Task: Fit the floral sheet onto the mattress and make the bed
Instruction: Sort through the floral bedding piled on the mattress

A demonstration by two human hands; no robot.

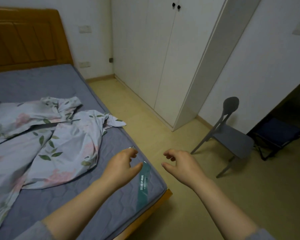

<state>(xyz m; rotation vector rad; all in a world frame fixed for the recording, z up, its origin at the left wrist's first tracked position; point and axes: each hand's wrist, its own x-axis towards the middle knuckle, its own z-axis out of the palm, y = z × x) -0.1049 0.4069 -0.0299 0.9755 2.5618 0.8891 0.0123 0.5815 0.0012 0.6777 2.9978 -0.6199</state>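
Loosely crumpled, the floral sheet (41, 139) lies in a heap on the grey mattress (41, 80), spread over its near left part, with one twisted corner reaching the mattress's right edge. Most of the mattress is bare, and the sheet is not fitted over any corner in view. The left hand (121, 163) hovers above the mattress near its right edge, fingers slackly curled, holding nothing, just clear of the sheet. The right hand (180, 163) hangs beside it over the floor (180, 205), likewise relaxed and empty. A teal label (143, 186) runs along the mattress edge below the left hand. An orange headboard (24, 40) stands at the far end, a white wardrobe (154, 58) lines the wall, and a grey chair (232, 135) stands to the right.
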